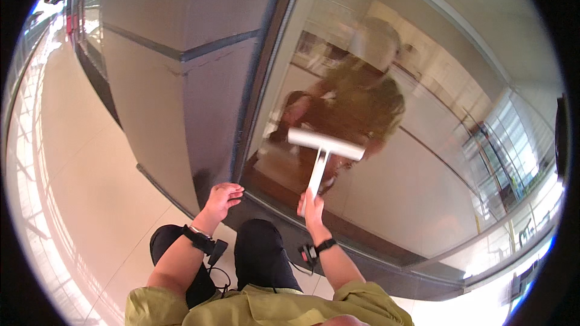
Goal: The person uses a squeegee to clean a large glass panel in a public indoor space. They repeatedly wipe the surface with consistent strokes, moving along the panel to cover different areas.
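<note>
My right hand (312, 208) is closed around the handle of a white window squeegee (318, 173). Its wide white head (326, 144) lies across the lower left part of a glass pane (430, 190), though I cannot tell whether it touches. My left hand (223, 200) is bare of any object, its fingers loosely bent and partly parted. It hovers by the lower left corner of the dark window frame (265, 77). My own reflection shows in the glass behind the squeegee.
A panelled wall corner (183, 99) with a dark horizontal groove stands left of the pane. Pale floor tiles (86, 154) run along the left. My knees (258, 249) are bent close to the dark bottom ledge (385, 271). Straps with small devices and cables sit on both wrists.
</note>
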Action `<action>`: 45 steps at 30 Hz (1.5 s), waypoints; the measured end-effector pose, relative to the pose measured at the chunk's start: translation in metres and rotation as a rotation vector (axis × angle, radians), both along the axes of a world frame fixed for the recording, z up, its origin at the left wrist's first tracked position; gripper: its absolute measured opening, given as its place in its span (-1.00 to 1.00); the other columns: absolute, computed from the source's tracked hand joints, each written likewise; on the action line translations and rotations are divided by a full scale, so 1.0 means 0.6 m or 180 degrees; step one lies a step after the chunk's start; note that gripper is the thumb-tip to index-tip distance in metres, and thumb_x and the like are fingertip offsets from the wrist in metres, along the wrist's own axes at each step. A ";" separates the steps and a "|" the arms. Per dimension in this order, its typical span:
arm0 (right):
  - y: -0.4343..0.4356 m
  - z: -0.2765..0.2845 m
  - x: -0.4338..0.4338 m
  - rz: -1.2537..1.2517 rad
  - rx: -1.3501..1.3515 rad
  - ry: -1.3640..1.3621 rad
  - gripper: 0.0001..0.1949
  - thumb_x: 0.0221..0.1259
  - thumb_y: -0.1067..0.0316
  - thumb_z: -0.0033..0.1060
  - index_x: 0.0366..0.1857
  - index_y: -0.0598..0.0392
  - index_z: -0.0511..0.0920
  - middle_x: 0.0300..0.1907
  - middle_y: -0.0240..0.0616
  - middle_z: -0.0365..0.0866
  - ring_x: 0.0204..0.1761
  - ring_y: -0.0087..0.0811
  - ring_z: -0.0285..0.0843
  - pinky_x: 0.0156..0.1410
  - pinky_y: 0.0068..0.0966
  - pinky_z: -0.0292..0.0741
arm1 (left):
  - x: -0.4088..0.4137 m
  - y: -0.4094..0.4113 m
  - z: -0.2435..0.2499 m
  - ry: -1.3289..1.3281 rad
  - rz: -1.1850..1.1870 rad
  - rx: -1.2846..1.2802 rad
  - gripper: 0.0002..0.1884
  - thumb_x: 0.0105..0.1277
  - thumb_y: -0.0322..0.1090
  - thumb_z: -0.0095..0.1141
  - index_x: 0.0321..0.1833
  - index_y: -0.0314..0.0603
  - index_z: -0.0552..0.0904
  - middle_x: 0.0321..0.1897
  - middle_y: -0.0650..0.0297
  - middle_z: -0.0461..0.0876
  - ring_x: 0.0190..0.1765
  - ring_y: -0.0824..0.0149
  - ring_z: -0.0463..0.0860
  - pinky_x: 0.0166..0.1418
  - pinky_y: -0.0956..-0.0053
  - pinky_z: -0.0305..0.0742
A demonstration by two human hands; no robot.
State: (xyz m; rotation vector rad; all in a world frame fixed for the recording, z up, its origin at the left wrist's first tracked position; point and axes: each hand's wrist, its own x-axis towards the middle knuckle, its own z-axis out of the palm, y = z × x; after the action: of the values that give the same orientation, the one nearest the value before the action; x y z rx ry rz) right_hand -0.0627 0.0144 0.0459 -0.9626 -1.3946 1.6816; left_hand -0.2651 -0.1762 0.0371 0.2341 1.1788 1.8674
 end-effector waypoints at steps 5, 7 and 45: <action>-0.008 0.021 -0.044 0.0238 0.0364 0.0109 -0.65 0.33 0.04 -0.01 -0.55 0.03 0.35 -0.70 -0.44 0.32 -0.74 -0.59 0.26 -0.69 -0.58 0.24 | -0.002 -0.006 0.004 -0.0026 0.0019 -0.0050 -0.82 0.19 -0.35 0.04 -0.20 -0.24 0.58 -0.22 0.17 0.65 -0.19 0.33 0.60 -0.11 0.40 0.52; -0.008 0.164 -0.117 0.0296 0.0864 0.0455 -0.64 0.35 0.05 -0.02 -0.57 0.04 0.34 -0.71 -0.44 0.31 -0.77 -0.59 0.23 -0.71 -0.59 0.19 | -0.006 -0.008 -0.002 -0.0008 0.0050 -0.0036 -0.81 0.19 -0.35 0.03 -0.19 -0.25 0.58 -0.21 0.17 0.65 -0.18 0.33 0.60 -0.09 0.38 0.51; 0.043 -0.175 0.153 0.0042 0.1776 -0.3580 -0.41 0.10 -0.23 0.07 -0.42 0.27 0.60 -0.37 0.15 0.60 -0.20 0.08 0.58 -0.08 -0.11 0.47 | 0.002 0.000 0.048 -0.0130 0.0235 0.0010 -0.81 0.21 -0.35 0.00 -0.17 -0.25 0.56 -0.18 0.18 0.62 -0.12 0.35 0.57 -0.04 0.39 0.47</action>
State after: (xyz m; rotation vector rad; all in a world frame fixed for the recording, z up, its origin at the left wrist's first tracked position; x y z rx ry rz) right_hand 0.0289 0.0400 -0.0592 -1.6155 -2.3760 0.5694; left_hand -0.2639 -0.1762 0.0657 0.1553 1.1709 1.9292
